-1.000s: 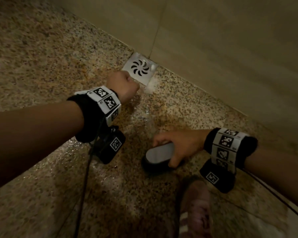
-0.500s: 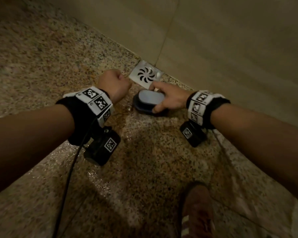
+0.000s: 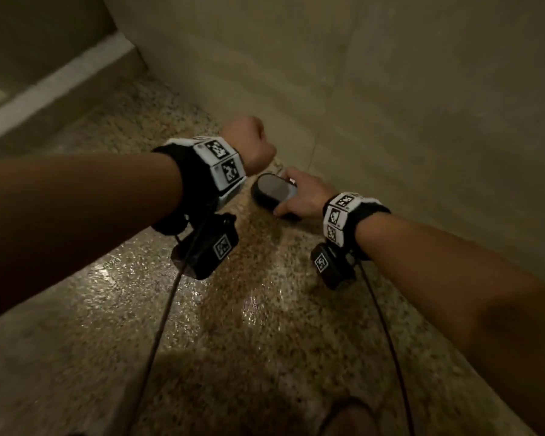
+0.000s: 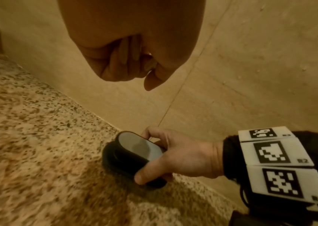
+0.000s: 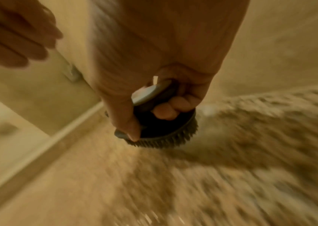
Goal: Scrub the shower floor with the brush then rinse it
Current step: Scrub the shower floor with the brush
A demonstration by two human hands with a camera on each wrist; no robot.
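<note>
My right hand point(image 3: 298, 196) grips a dark oval scrub brush point(image 3: 272, 190) with a grey top. It presses the brush on the wet speckled shower floor point(image 3: 233, 325), right at the foot of the wall. In the right wrist view the fingers point(image 5: 170, 108) curl round the brush point(image 5: 164, 126), whose bristles touch the floor. The left wrist view shows the brush point(image 4: 135, 151) in the right hand point(image 4: 185, 156). My left hand point(image 3: 249, 143) hovers just left of the brush as a closed fist point(image 4: 127, 61), and I see nothing in it.
A beige tiled wall point(image 3: 390, 105) runs along the far side. A raised pale curb point(image 3: 54, 89) borders the floor at the upper left. My foot point(image 3: 346, 416) stands at the bottom edge. Two wrist cables point(image 3: 164, 325) hang over the wet floor.
The right hand pushed the brush from near my foot up to the wall by the drain. The view has since swung, and the drain is out of sight now. The left fist stayed closed.
</note>
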